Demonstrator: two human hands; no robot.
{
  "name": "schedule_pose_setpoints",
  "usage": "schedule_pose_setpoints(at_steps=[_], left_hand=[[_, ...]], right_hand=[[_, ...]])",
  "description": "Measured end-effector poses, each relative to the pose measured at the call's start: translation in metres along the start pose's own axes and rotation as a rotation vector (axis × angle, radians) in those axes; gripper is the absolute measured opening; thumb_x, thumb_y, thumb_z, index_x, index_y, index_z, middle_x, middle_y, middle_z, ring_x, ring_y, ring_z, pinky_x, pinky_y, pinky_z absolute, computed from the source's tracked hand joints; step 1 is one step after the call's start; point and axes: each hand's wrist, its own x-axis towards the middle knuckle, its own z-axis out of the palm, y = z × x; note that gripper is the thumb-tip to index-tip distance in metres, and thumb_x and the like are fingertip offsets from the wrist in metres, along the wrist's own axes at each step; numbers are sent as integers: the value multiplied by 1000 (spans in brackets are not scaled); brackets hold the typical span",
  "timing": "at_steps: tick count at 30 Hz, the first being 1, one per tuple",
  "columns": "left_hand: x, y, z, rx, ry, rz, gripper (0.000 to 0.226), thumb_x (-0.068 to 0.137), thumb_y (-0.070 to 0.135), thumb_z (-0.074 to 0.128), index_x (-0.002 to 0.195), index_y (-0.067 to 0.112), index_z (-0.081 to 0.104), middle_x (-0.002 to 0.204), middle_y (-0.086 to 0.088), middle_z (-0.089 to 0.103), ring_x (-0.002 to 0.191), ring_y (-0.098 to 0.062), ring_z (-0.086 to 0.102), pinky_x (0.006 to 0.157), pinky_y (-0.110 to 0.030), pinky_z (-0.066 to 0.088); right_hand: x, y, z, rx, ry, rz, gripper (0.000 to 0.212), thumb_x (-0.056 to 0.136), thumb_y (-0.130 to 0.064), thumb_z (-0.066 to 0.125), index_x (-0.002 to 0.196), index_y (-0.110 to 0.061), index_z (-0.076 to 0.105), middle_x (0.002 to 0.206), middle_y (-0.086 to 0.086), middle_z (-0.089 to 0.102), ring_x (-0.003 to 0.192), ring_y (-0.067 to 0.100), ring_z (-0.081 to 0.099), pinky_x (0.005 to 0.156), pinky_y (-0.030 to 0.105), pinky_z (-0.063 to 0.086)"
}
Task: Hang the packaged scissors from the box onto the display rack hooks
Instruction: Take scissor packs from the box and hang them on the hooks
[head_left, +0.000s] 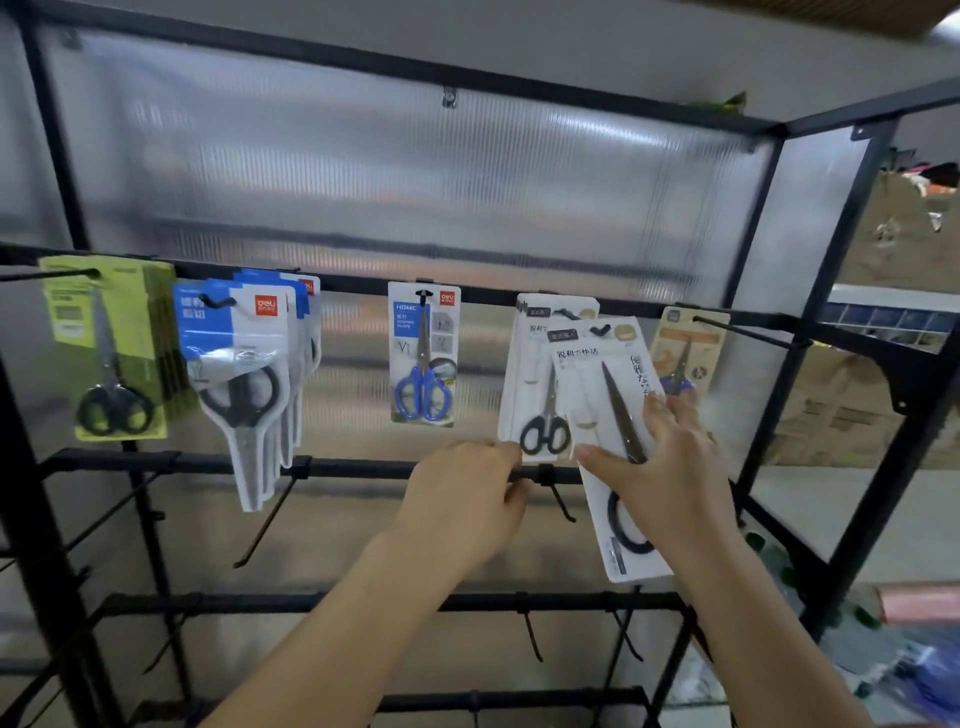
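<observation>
Right hand (662, 467): white scissors pack (615, 441) is held, its hole at the hook (601, 329).
Left hand (467, 493): hung packs' (535, 395) lower edge is pinched steady.
Advice: hole is slid fully on.

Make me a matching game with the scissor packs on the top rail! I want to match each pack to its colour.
Things:
1. Pack at the far left
2. Pack in the middle
3. Pack in the right hand
4. Pack at the far right

Colours:
A. white card, black handles
B. tan and orange card
C. yellow-green card
D. blue handles

Pairs: 1-C, 2-D, 3-A, 4-B
</observation>
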Motion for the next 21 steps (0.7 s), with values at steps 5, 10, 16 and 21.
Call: schedule_pose_setpoints(at_steps=[5, 10, 16, 21], left_hand=[[33, -5, -10, 21, -117, -45, 24, 97, 34, 45, 111, 17, 55, 102, -1, 60, 84, -13, 50, 72, -24, 37], [49, -33, -18, 89, -229, -95, 21, 96, 29, 46, 108, 15, 57, 103, -4, 61, 83, -17, 51, 73, -29, 44], [6, -72, 12, 93, -403, -135, 25, 95, 28, 48, 112, 14, 59, 104, -5, 61, 89, -20, 56, 75, -32, 47], [-65, -105, 58, 66, -606, -138, 31, 97, 29, 45, 119, 11, 58, 118, -11, 59, 107, -28, 56, 81, -30, 44]], right_hand=[[48, -28, 23, -141, -145, 25, 86, 81, -57, 59, 144, -10, 26, 148, 12, 25, 131, 34, 29, 103, 43, 33], [58, -41, 36, -263, -171, 15, 61, 87, -44, 57, 137, -16, 36, 146, 13, 25, 128, 36, 30, 100, 46, 34], [5, -50, 67, -225, -260, -99, 32, 88, -31, 53, 116, -15, 56, 119, 8, 53, 104, 26, 51, 88, 41, 44], [-63, -34, 120, -219, -576, -32, 37, 92, -32, 49, 124, -14, 54, 113, 7, 60, 103, 26, 56, 82, 34, 48]])
